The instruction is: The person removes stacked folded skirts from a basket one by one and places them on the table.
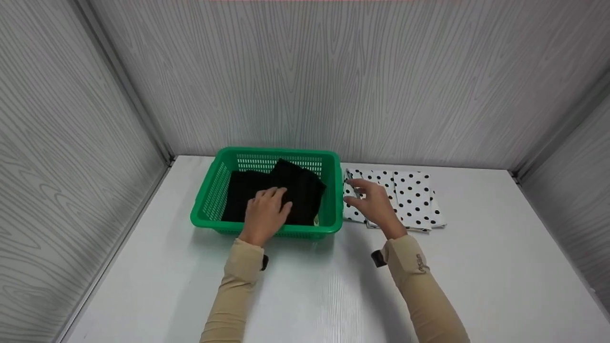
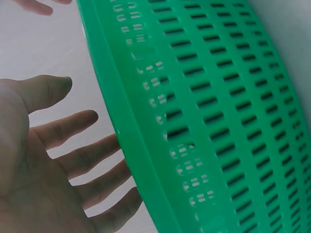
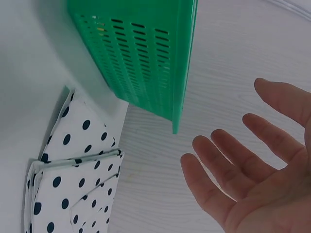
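A green plastic basket (image 1: 267, 228) with slotted walls stands on the table and holds dark folded cloth (image 1: 250, 188). My left hand (image 1: 267, 214) hovers over the basket's near side; in the left wrist view its fingers (image 2: 73, 128) are spread, with the basket wall beyond them. To the right of the basket, my right hand (image 1: 376, 202) is held above folded white cloth with black dots (image 1: 412, 195). In the right wrist view that hand's fingers (image 3: 233, 182) are loosely extended, apart from the basket and the dotted cloth, and nothing lies between them.
The white table (image 1: 305, 295) is bounded by a grey wood-grain panel (image 1: 333, 81) behind and similar panels at both sides. The dotted cloth lies close against the basket's right side, in overlapping folded pieces.
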`<state>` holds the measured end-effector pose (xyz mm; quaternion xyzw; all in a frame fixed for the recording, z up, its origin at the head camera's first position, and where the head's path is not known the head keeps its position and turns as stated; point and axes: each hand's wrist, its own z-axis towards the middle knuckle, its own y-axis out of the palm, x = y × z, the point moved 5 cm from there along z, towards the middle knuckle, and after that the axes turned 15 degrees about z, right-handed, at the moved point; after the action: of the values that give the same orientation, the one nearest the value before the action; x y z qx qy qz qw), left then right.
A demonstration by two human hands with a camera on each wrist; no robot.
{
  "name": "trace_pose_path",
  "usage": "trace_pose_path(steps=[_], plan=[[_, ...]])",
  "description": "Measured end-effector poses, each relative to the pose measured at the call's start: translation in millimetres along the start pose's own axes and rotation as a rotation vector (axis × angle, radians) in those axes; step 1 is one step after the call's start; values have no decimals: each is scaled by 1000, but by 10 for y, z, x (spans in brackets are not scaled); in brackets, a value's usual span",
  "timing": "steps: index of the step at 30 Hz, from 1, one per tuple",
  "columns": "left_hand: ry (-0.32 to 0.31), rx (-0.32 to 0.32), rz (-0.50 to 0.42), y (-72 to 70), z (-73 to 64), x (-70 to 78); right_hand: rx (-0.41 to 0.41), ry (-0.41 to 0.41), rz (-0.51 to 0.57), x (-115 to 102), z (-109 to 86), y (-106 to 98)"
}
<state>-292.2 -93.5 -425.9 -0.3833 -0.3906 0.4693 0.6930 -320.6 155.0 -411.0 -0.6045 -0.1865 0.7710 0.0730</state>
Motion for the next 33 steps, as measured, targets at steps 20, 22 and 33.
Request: trace_pose_path(steps=[20, 22, 33], plan=[[-146, -106, 1, 26, -57, -589, -132, 64, 71, -191, 198, 604], [-148, -105, -6, 21, -53, -634, -145, 93, 80, -171, 215, 639], [-206, -217, -98, 119, -11, -886, -211, 203, 150, -28, 269, 842]])
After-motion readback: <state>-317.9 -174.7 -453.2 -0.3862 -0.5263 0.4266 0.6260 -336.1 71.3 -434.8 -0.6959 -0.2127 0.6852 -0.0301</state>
